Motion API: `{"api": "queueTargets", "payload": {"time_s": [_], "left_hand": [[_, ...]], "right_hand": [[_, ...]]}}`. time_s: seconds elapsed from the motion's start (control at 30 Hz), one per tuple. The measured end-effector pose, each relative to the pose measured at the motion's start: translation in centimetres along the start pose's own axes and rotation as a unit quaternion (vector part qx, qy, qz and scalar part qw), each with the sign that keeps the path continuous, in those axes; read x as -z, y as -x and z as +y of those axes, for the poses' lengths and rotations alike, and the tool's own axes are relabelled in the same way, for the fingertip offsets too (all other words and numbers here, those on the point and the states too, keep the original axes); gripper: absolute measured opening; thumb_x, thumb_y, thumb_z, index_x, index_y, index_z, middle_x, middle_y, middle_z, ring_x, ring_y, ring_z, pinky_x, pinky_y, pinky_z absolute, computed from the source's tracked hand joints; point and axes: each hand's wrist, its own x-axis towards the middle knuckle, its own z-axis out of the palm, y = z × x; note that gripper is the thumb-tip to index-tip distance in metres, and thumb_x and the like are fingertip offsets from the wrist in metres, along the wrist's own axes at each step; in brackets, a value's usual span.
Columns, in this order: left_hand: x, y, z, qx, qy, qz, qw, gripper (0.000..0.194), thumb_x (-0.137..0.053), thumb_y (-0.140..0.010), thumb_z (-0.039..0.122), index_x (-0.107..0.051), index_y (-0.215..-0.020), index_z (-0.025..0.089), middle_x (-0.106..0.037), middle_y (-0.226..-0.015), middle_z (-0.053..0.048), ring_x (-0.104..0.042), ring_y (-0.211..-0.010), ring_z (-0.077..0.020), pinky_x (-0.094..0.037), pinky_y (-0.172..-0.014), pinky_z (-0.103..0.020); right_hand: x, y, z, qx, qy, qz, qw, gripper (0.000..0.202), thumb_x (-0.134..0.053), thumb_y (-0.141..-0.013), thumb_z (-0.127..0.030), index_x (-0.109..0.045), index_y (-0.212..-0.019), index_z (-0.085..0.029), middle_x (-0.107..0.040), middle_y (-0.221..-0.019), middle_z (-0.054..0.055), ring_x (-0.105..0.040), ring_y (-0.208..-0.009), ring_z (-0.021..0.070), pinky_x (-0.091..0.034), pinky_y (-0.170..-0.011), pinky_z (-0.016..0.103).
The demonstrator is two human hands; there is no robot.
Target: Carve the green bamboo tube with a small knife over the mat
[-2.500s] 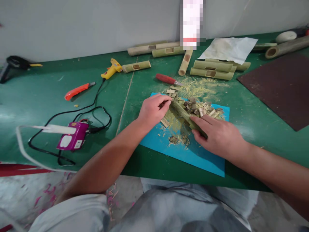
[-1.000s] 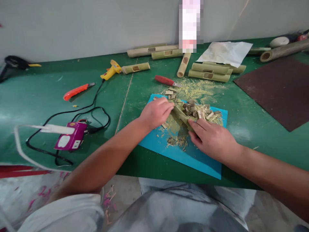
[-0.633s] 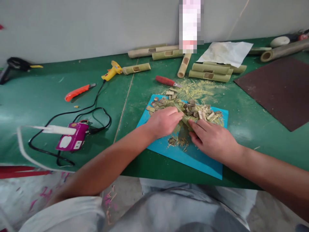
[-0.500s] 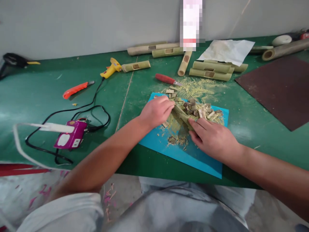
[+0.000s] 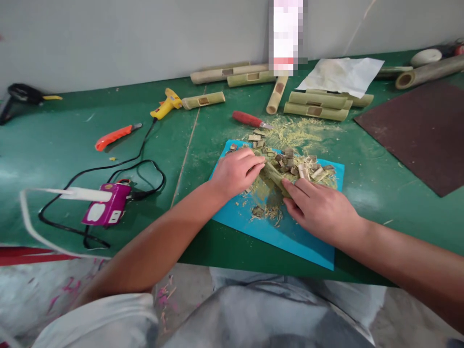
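Note:
A short green bamboo piece (image 5: 274, 174) lies slantwise between my two hands, low over a blue sheet (image 5: 308, 249). My left hand (image 5: 237, 173) is closed at its far left end, fingertips pinched together there; whether anything else is in those fingers I cannot tell. Round the near right end, my right hand (image 5: 321, 205) grips with the thumb below and the fingers on top. Small cut bamboo chips (image 5: 288, 159), shavings and yellowish dust are spread about the piece. Just beyond the sheet lies a red-handled blade tool (image 5: 248, 118).
Notched bamboo tubes (image 5: 315, 111) lie at the back, some under white paper (image 5: 342, 75). Left on the green table (image 5: 195, 193) are a yellow glue gun (image 5: 166, 104), an orange utility knife (image 5: 114, 137) and a purple power socket (image 5: 105, 205) with cords. A dark brown board (image 5: 420, 137) is at right.
My left hand has shifted slightly right and down along the bamboo piece. My right hand keeps its grip in nearly the same place.

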Motion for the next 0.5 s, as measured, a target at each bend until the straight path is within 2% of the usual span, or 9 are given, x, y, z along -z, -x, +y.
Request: {"api": "queueTargets", "payload": {"time_s": [0.1, 0.17, 0.3, 0.43, 0.5], "left_hand": [[0.1, -0.2, 0.9, -0.036, 0.014, -0.045, 0.998, 0.027, -0.048, -0.102, 0.028, -0.072, -0.102, 0.015, -0.068, -0.08, -0.006, -0.065, -0.075, -0.0155, -0.051, -0.068, -0.027], [0.0, -0.2, 0.9, -0.045, 0.003, -0.057, 0.997, 0.03, -0.045, -0.103, 0.028, -0.072, -0.101, 0.015, -0.067, -0.08, -0.006, -0.064, -0.076, -0.0159, -0.051, -0.068, -0.027], [-0.1, -0.1, 0.0, -0.024, -0.026, -0.032, 0.999, 0.029, -0.046, -0.102, 0.027, -0.072, -0.095, 0.016, -0.066, -0.081, -0.006, -0.063, -0.077, -0.0164, -0.051, -0.072, -0.03], [-0.1, 0.0, 0.1, -0.055, 0.005, -0.043, 0.998, 0.028, -0.046, -0.102, 0.029, -0.071, -0.099, 0.016, -0.067, -0.082, -0.006, -0.063, -0.077, -0.0154, -0.051, -0.07, -0.028], [-0.1, -0.1, 0.3, -0.045, -0.003, -0.012, 0.999, 0.029, -0.046, -0.102, 0.027, -0.071, -0.096, 0.014, -0.066, -0.079, -0.006, -0.062, -0.074, -0.0152, -0.051, -0.068, -0.027]], "right_hand": [[0.0, 0.0, 0.0, 0.004, 0.0, 0.001, 1.0, 0.033, -0.048, -0.097, -0.021, -0.069, -0.114, -0.003, -0.065, -0.076, 0.006, -0.058, -0.063, 0.0141, -0.043, -0.056, 0.029], [0.0, 0.0, 0.0, 0.004, 0.005, -0.005, 1.0, 0.033, -0.047, -0.097, -0.021, -0.069, -0.114, -0.004, -0.065, -0.076, 0.006, -0.058, -0.063, 0.0143, -0.043, -0.057, 0.029], [0.0, -0.1, 0.0, 0.005, 0.023, -0.002, 1.0, 0.034, -0.045, -0.098, -0.022, -0.069, -0.115, -0.004, -0.066, -0.078, 0.006, -0.057, -0.064, 0.0141, -0.043, -0.057, 0.029], [0.0, -0.1, 0.0, 0.014, 0.022, 0.01, 1.0, 0.032, -0.047, -0.098, -0.02, -0.07, -0.112, -0.003, -0.065, -0.075, 0.005, -0.058, -0.063, 0.0137, -0.044, -0.058, 0.029], [0.0, -0.1, 0.0, 0.014, 0.022, 0.021, 0.999, 0.032, -0.048, -0.097, -0.02, -0.07, -0.112, -0.002, -0.065, -0.076, 0.005, -0.057, -0.062, 0.0137, -0.044, -0.057, 0.029]]}}
